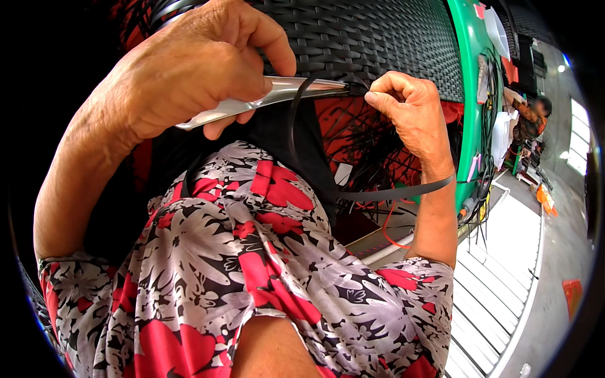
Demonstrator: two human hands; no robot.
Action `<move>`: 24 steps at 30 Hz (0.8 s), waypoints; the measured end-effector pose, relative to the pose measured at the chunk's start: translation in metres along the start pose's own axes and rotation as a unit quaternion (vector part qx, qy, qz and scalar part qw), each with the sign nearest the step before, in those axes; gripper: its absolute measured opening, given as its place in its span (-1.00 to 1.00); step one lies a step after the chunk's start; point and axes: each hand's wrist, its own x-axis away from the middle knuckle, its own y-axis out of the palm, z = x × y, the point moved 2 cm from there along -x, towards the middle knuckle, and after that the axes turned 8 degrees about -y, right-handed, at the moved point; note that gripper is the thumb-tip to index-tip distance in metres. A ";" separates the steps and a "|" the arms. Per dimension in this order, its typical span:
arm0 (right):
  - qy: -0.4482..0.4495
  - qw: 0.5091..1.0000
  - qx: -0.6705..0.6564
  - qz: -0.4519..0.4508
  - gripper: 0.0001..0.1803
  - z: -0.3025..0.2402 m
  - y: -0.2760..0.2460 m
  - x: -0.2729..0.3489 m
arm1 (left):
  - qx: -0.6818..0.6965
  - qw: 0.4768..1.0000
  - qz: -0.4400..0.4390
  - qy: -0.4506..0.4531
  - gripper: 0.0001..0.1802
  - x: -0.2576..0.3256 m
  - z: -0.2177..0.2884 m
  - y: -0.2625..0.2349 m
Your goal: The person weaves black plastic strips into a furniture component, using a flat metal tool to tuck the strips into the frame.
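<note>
Our left hand grasps a silver tool along the woven panel's near edge; our right hand pinches a black strip; tangled strips crowd the room below the panel.

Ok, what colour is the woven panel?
The woven panel is dark grey to black; head view shows it best.

L grip on tool, R grip nr tip; wicker panel behind, strand pile below.
</note>
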 end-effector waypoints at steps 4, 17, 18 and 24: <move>-0.013 1.000 0.011 -0.003 -0.85 -0.005 0.004 -0.005 | -0.007 1.000 0.008 -0.005 -0.69 0.001 0.000 -0.002; -0.250 0.864 0.384 0.211 -0.59 -0.036 0.024 0.013 | 0.014 1.000 -0.023 0.009 -0.68 0.001 0.006 -0.001; -0.316 0.830 0.365 0.280 -0.61 -0.035 0.027 0.015 | 0.020 0.999 -0.033 0.022 -0.67 -0.001 0.004 -0.001; -0.162 0.925 0.158 -0.306 -0.78 -0.045 0.065 0.085 | 0.002 0.994 -0.061 0.089 -0.56 -0.005 -0.004 0.001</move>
